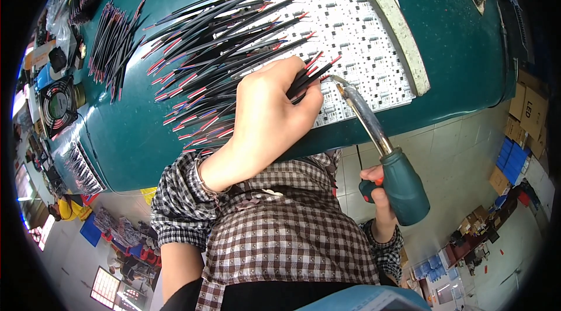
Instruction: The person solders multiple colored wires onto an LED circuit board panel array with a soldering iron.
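My left hand [274, 106] is closed around several black-sleeved wires [301, 82] with red tips, above the near edge of a white circuit board panel [362, 92]. In my right hand [381, 203] is a soldering gun [406, 188] with a dark green body, its long metal barrel slanting up and left. The bent tip is close to the ends of the held wires; whether they touch I cannot tell. Rows of similar wires [204, 59] fan out left of the panel, partly lying over it. Palm and wrist hide some of them.
A pale speckled bar [403, 36] lies along the panel's right side on the green tabletop [456, 48]. More wire bundles [114, 42] lie at left and at the top. A small fan [56, 103] stands at the left edge. Cartons [529, 106] are stacked beyond the table at right.
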Demonstrator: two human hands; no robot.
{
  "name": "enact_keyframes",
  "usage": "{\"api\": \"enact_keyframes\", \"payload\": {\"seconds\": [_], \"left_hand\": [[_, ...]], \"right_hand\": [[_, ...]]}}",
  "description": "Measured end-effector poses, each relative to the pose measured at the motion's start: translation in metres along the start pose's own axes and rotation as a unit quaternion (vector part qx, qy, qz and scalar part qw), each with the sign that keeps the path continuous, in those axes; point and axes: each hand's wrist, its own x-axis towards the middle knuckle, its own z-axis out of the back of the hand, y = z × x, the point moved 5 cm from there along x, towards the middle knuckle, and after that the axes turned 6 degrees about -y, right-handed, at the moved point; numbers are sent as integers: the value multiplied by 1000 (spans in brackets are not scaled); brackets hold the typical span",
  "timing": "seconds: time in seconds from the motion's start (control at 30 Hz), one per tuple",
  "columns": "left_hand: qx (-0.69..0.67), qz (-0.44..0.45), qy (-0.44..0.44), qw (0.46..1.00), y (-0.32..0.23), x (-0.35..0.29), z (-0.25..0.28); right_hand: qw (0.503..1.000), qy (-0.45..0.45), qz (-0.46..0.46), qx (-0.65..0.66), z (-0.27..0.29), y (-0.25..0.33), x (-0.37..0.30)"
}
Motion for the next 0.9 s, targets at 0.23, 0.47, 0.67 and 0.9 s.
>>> {"api": "enact_keyframes", "payload": {"seconds": [0.23, 0.47, 0.67, 0.9], "left_hand": [[7, 5, 4, 1000, 1, 1, 0], [3, 5, -2, 1000, 0, 0, 0], [4, 4, -2, 1000, -1, 0, 1], [2, 3, -4, 1000, -1, 1, 1]], "right_hand": [[1000, 7, 14, -17, 2, -2, -1], [1000, -10, -5, 6, -1, -1, -1], [999, -32, -10, 41, 0, -3, -2], [1000, -14, 4, 14, -1, -4, 0]]}}
